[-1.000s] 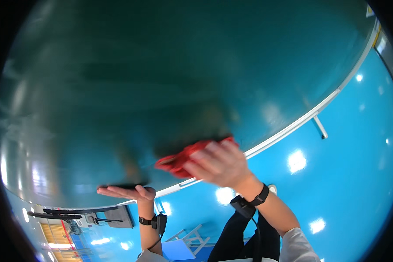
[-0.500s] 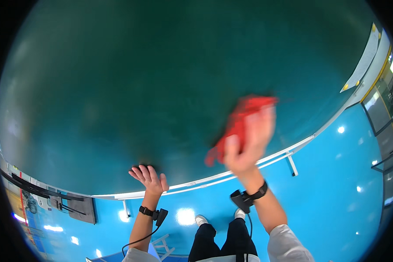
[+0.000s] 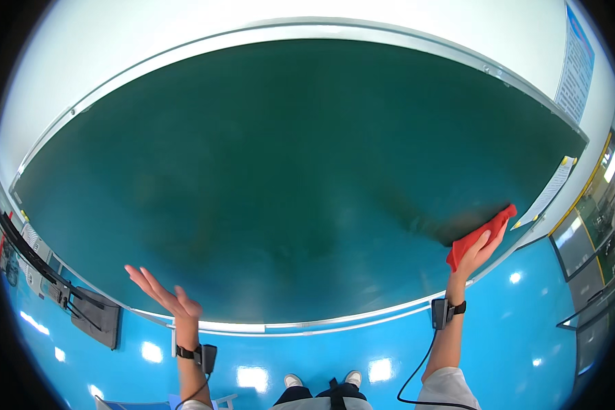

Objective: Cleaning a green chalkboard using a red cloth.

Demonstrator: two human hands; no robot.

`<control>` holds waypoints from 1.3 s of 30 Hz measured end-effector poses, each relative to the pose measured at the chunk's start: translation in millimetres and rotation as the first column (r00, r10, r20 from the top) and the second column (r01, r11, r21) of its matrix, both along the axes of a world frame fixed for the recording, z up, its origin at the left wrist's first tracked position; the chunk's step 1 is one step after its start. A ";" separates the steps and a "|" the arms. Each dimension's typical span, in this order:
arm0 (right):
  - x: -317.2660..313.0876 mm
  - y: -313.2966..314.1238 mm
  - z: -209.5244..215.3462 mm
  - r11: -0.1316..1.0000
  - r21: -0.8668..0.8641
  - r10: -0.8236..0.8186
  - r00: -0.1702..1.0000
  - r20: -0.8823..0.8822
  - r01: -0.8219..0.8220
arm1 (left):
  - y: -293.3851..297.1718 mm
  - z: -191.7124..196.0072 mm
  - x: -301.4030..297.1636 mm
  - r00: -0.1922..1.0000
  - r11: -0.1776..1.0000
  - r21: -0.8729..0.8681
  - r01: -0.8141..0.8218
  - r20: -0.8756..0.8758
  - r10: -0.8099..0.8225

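The right hand (image 3: pixel 480 253) is grasping the cloth (image 3: pixel 467 244), holding it at the lower right of the board (image 3: pixel 294 178), near the sheet (image 3: pixel 548 192); the left hand (image 3: pixel 169 296) is standing released, fingers extending, before the board's lower left; the frame (image 3: pixel 321 31) is edging the board; the floor (image 3: pixel 526 314) is shining below.

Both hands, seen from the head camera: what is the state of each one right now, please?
Left hand: open, thumb apart, holding nothing.
Right hand: holding a red cloth.
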State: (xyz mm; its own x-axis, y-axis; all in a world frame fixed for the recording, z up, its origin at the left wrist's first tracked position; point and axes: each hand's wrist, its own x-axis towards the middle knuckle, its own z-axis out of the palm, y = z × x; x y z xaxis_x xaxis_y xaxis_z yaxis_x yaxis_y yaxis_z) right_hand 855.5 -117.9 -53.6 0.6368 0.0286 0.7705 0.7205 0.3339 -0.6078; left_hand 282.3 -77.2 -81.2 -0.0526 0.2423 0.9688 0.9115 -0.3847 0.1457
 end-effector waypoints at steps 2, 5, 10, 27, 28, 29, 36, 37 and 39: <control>-28.1 0.2 37.8 0.998 0.049 0.053 0.994 -0.098 -0.048 | 8.3 12.8 -5.7 0.999 1.000 0.024 0.002 0.040 -0.003; -107.7 12.9 62.6 0.998 0.045 0.024 0.984 0.175 -0.032 | 33.0 11.5 -8.2 0.997 0.994 0.098 -0.054 0.069 0.047; -206.3 23.6 16.2 0.973 -0.199 0.229 0.595 0.770 -0.117 | 38.0 17.2 -3.6 0.995 0.994 0.093 -0.064 0.084 0.056; -77.0 4.7 70.8 0.997 -0.020 0.076 0.996 0.038 -0.075 | 46.6 18.7 -6.5 0.995 0.990 0.107 -0.087 0.057 0.081; -94.6 7.2 76.6 0.995 -0.039 0.098 0.994 0.049 -0.096 | 45.9 19.3 -8.3 0.996 0.990 0.121 -0.079 0.061 0.072; -114.2 11.7 80.0 0.993 -0.058 0.107 0.980 0.170 -0.098 | 43.5 18.4 -10.3 0.996 0.989 0.133 -0.071 0.061 0.063; -265.3 32.8 63.1 0.965 -0.202 0.259 0.501 0.826 -0.166 | 44.7 20.3 -8.9 0.996 0.989 0.136 -0.062 0.067 0.053; -283.0 33.5 49.2 0.972 -0.225 0.236 0.357 0.904 -0.073 | 45.1 22.1 -5.8 0.996 0.989 0.134 -0.059 0.070 0.049; -306.9 33.7 28.6 0.963 -0.268 0.265 0.176 0.948 -0.005 | 43.4 19.4 -5.0 0.996 0.990 0.126 -0.061 0.070 0.053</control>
State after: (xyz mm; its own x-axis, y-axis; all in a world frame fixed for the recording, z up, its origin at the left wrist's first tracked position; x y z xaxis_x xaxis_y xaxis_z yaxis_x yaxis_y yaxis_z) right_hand 548.6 -84.2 -25.0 -0.6467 0.2292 0.7275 0.7234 0.4865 0.4899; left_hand 277.3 -33.7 -61.9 -0.1276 0.1111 0.9856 0.9225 -0.3517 0.1591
